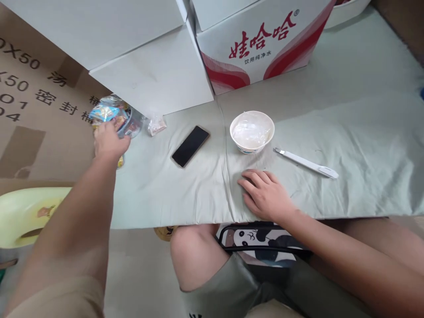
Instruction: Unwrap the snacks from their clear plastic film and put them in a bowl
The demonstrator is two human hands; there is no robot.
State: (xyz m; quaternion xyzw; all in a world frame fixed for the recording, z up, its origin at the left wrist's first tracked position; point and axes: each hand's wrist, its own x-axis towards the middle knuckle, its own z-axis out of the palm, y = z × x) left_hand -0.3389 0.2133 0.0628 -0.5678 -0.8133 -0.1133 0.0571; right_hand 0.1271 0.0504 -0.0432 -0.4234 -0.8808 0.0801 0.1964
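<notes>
My left hand (111, 140) reaches to the far left side of the table. Its fingers rest against several small snack packets (107, 112), which fill a clear plastic tub (134, 126); the thumb stands apart from the fingers. No grip on a packet shows. Palm down on the cloth, my right hand (265, 194) lies with fingers stretched out and nothing in it. Beyond it sits a white paper bowl (251, 149) with crumpled clear plastic film (251, 129) inside. A white utility knife (308, 163) lies to the bowl's right, and a black phone (191, 146) to its left.
White cartons (155, 75) and a red-and-white water carton (265, 48) line the back. A small clear packet (156, 124) lies beside the tub. A brown cardboard box (43, 123) borders the left, above a yellow-green plastic seat (20, 207). Pale green cloth (364, 106) covers the table.
</notes>
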